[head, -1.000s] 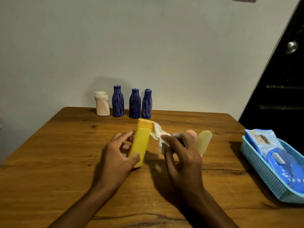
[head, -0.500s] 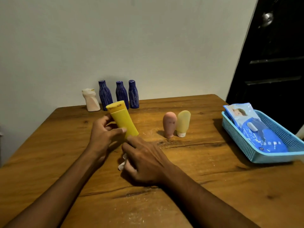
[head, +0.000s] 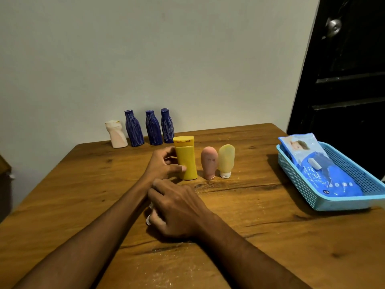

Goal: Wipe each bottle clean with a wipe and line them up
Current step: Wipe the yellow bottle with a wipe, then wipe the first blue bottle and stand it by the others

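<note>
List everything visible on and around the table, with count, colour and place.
wooden table: one, brown, against the wall
white plastic bottle: one, far edge, leftmost
blue ribbed bottles: three, far edge, in a row
yellow flip-cap bottle: one, upright, mid-table
pink squeeze tube: one, standing on its cap, right of the yellow bottle
pale yellow squeeze tube: one, beside the pink tube
blue mesh basket: one, right edge
blue wipes pack: one, in the basket
white wipe: one, under right hand
dark door: one, right
left hand: grips yellow bottle
right hand: curled over wipe
</note>
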